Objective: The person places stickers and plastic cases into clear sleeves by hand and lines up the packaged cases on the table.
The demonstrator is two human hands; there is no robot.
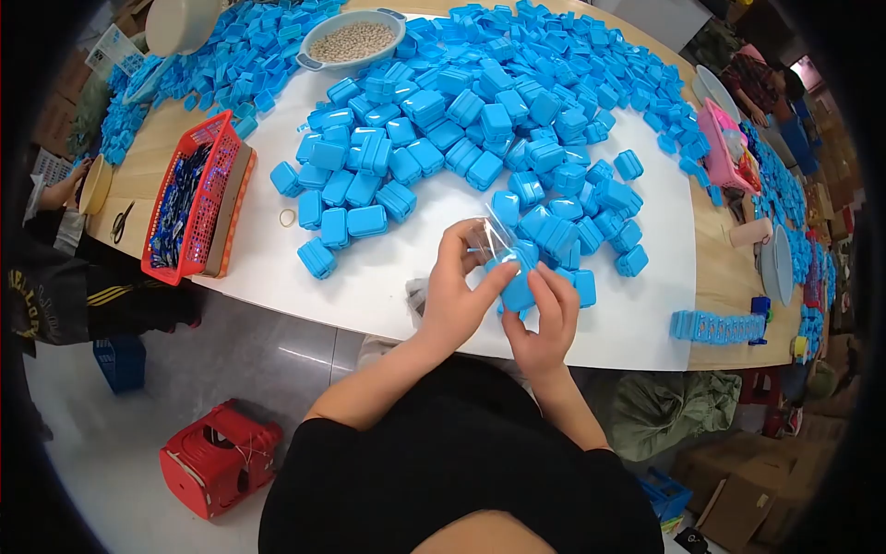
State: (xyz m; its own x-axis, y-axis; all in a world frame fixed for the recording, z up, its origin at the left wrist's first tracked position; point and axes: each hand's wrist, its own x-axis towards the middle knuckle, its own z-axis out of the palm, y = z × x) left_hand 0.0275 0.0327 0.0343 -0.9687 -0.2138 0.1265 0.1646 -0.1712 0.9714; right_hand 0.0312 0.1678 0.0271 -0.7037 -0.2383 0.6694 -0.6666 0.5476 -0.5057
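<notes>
Close to the front edge of the table, my left hand [461, 286] is closed, its fingers curled round a clear plastic piece [498, 231] and its thumb on a small blue plastic box [519, 292]. My right hand [544, 325] grips the same box from the right with thumb and fingertips. Whether the clear piece is a bag or a cover, I cannot tell. Just beyond my hands spreads a heap of similar blue boxes [480, 120], several lying loose at its near side.
Left of the heap stands a red basket [217, 157] of dark blue packets. A bowl [309, 60] of beige beads sits at the back. At right are a row of blue boxes [715, 327] and a pink basket [720, 152]. A red stool [198, 471] stands on the floor. Other people work nearby.
</notes>
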